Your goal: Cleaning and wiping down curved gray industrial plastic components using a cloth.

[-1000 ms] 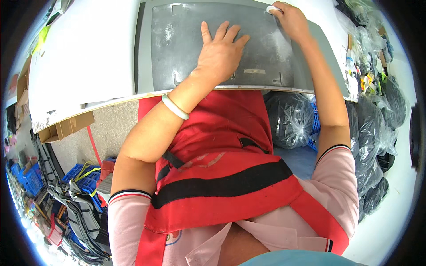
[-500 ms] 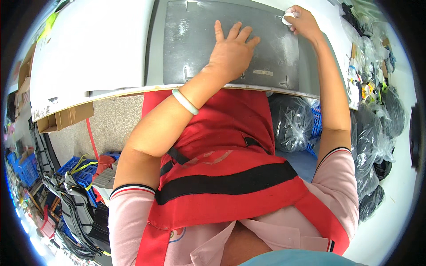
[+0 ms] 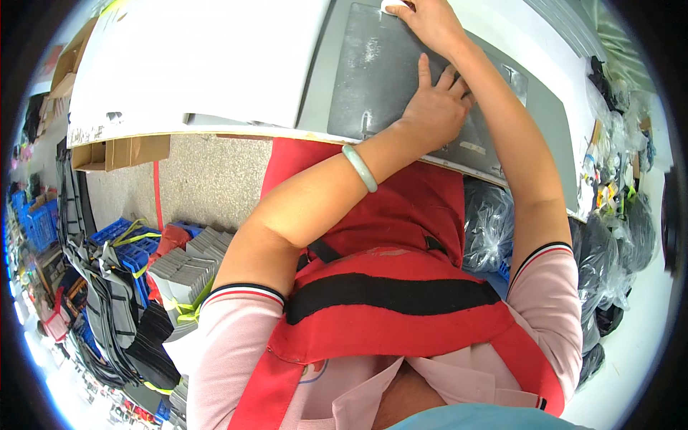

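Observation:
A dark grey template [image 3: 380, 79] with small slots and white smudges lies over a larger lighter grey sheet [image 3: 315, 93] on the table. My left hand [image 3: 437, 111] rests palm down on the template, fingers spread. At the template's far left corner, my right hand [image 3: 432, 27] pinches a small rounded piece of white tailor's chalk [image 3: 394, 6], partly cut off by the picture's upper edge. My right forearm crosses above the template's right part and hides some of it.
The white tabletop [image 3: 208, 64] extends left, with cardboard boxes [image 3: 136, 152] under its edge. Black plastic bags [image 3: 489, 226] stand beneath the table on the right. Stacked grey pieces [image 3: 190, 265] and blue crates [image 3: 129, 247] are at lower left.
My right hand has moved with the chalk from the template's far right corner to its far left corner. The left hand still presses on the template. The whole view has shifted.

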